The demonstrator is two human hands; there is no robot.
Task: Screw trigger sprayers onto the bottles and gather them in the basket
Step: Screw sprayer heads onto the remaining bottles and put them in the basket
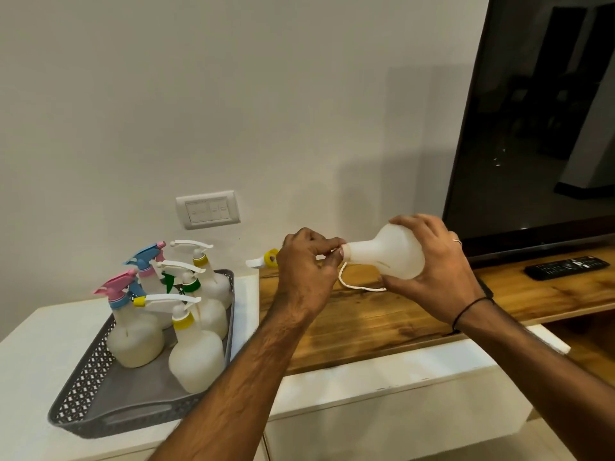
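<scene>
My right hand [436,261] grips a white bottle [386,254] by its round body and holds it sideways above the wooden shelf, neck pointing left. My left hand [307,261] pinches a thin white dip tube [347,285] right at the bottle's mouth; the tube loops down under the bottle. A trigger sprayer with a yellow collar [266,259] shows just behind my left hand, partly hidden. The grey basket [96,390] at the left holds several bottles with sprayers fitted [196,347], in yellow, green, pink and blue.
The basket stands on a white cabinet [30,361]. The wooden shelf [359,324] runs to the right, with a black remote [565,267] on it below a dark TV screen [539,128]. A wall switch plate [208,209] is behind the basket.
</scene>
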